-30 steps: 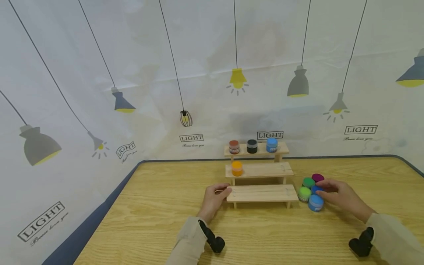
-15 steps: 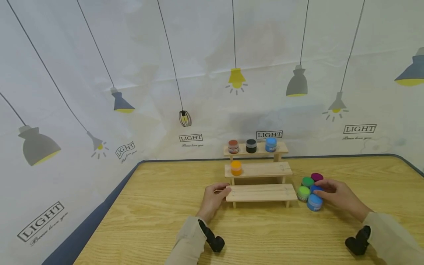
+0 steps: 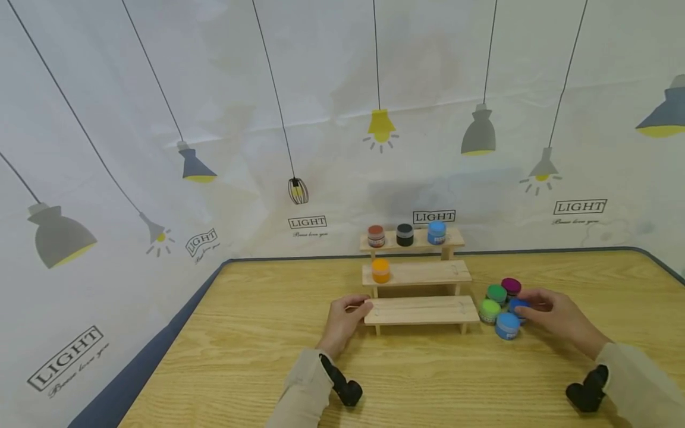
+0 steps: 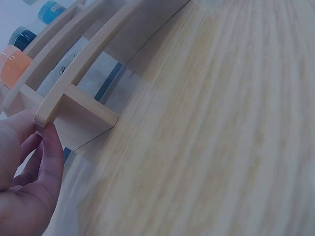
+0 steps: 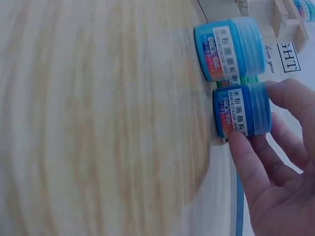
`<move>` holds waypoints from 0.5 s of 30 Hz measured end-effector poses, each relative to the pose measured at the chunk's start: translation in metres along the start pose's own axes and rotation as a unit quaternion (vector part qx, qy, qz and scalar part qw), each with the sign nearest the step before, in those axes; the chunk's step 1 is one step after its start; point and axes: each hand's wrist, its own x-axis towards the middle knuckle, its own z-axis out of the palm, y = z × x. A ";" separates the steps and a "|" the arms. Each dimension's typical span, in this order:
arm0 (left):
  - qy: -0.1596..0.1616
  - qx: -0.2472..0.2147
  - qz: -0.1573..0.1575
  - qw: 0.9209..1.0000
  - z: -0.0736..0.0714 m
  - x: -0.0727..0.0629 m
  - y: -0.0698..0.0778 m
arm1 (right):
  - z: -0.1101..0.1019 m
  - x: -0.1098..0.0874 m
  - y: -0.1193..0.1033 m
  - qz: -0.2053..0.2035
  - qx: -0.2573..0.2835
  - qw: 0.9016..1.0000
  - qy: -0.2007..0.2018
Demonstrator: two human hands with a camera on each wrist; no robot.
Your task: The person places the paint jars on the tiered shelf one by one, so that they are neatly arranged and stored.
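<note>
A three-step wooden display stand (image 3: 423,311) stands on the table. My left hand (image 3: 342,324) pinches the left end of its lowest step, thumb above and fingers beneath in the left wrist view. My right hand (image 3: 562,318) holds a dark blue gouache paint jar (image 5: 242,110) between thumb and fingers, upright at table level. Around it stand a light blue jar (image 3: 507,326), a lime green jar (image 3: 489,311), a green jar (image 3: 496,293) and a purple jar (image 3: 511,287), the last partly behind my fingers.
On the stand's top step are a reddish-brown jar (image 3: 376,236), a black jar (image 3: 405,235) and a blue jar (image 3: 436,232). An orange jar (image 3: 381,271) sits at the left of the middle step. A lamp-printed wall covering (image 3: 342,148) rises behind the table (image 3: 257,333).
The dark blue jar has shifted slightly right with my right hand, opening a small gap from the green jars. My left hand stays on the stand.
</note>
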 end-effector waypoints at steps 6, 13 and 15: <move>0.002 -0.003 -0.003 1.000 0.001 0.001 0.000 | -0.004 -0.003 0.005 0.007 -0.002 1.000 -0.006; 0.000 -0.002 -0.003 1.000 0.000 0.001 0.000 | -0.005 -0.008 0.002 0.002 -0.014 1.000 -0.003; 0.001 -0.002 -0.003 1.000 0.000 0.000 -0.001 | -0.006 -0.009 0.002 -0.010 -0.025 1.000 -0.005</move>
